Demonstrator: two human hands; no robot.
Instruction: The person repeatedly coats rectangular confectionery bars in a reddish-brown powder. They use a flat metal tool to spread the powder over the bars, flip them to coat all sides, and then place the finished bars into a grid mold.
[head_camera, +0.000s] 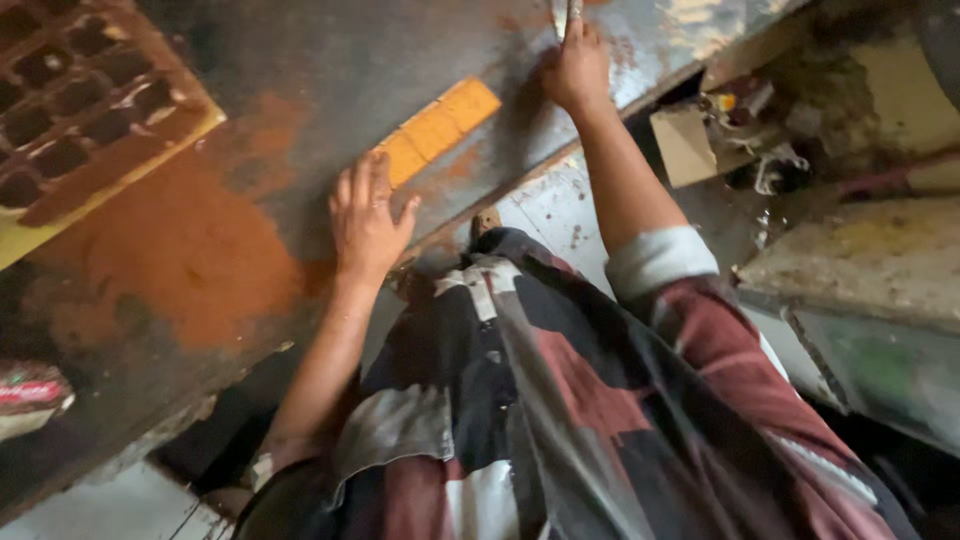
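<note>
on the stained metal tabletop (300, 60), the left hand (367, 215) lies flat with fingers spread and gripping nothing, its fingertips resting on the near end of a yellow-orange block (435, 130). the block is long and narrow, scored into segments, and it lies slantwise across the tabletop; the flat palm seems to be there to pin it so it does not slide. the right hand (575, 68) reaches further out, beyond the far end of the block, and is closed around a thin pale tool (566, 14) that runs out of the top of the view; what kind of tool it is i cannot tell, since most of it is cut off. the two hands are well apart, with the block between them, which reads as one hand steadying while the other works.

the tabletop is dark, worn metal, coated with a broad patch of rust-red powder (190, 240) to the left of the left hand. at the upper left sits a yellow-edged grid tray (90, 110) with square cells, also dusted red. a small packet (30, 395) lies at the lower left edge.

the person wears a dark red, grey and black patterned shirt (560, 400) with the sleeves pushed up. to the right of the tabletop the floor area is cluttered: a piece of cardboard (680, 145), scraps and a grimy slab (860, 260) over a greenish surface. the room is dim and dirty.
</note>
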